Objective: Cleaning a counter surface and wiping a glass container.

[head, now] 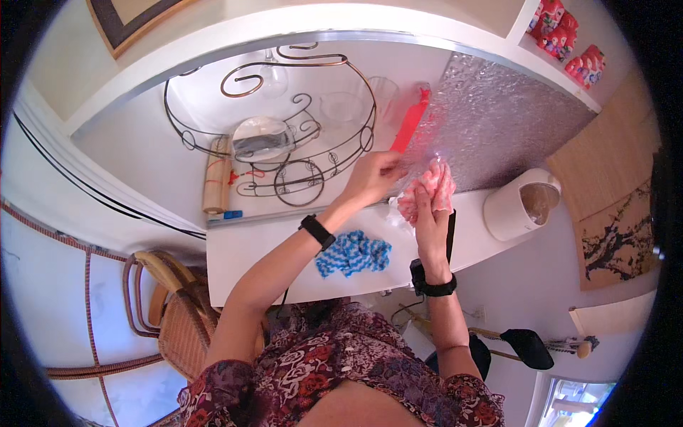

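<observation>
My right hand [429,213] grips a crumpled pink-and-white cloth [438,187] in front of the textured glass panel [485,123]. A clear, shiny spot shows at the top of the cloth; I cannot tell whether it is a glass item or a reflection. My left hand [376,173] is to the left of the cloth, fingers curled near the panel's left edge and the lower end of a red strip [410,128]. What its fingertips touch is hidden. A blue-and-white striped cloth [353,253] lies crumpled on the white ledge [256,256] between my forearms.
Inside the cabinet are a dark wire rack [299,184], a rolled bamboo mat [216,176], a plastic-wrapped item [262,140] and clear glassware [341,107]. A white bin-like container [512,208] stands at the ledge's right end. Left of the ledge is a wicker chair [181,325].
</observation>
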Motion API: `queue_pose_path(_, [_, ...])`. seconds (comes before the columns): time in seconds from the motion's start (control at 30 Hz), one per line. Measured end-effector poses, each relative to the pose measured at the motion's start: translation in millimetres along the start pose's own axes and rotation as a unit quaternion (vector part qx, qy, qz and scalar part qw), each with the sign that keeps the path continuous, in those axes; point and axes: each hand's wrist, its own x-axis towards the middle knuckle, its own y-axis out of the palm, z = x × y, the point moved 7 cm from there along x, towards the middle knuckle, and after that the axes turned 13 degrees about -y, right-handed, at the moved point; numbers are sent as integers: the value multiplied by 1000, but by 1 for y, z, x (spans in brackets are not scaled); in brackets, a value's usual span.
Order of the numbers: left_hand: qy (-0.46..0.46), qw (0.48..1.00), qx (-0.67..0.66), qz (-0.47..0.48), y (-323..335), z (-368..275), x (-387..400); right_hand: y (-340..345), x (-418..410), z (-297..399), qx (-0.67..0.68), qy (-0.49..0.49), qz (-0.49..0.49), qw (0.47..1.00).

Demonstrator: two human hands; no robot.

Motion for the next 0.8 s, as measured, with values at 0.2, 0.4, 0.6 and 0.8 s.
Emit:
queue_pose_path(0.2, [-35,998,34,-34,-49,16,-35,3,-3,-7,44,35,3,998])
queue_pose_path(0.4, [-59,995,5,-84,-106,26,-75,6,-3,-12,65,32,3,997])
queue_pose_path(0.6, [-63,982,11,-176,-168,47,-121,6,-5,-17,28,14,-8,999])
queue_pose_path(0.8, [-69,960,-4,-270,-222,60,-164,5,-9,-23,37,-3,4,999])
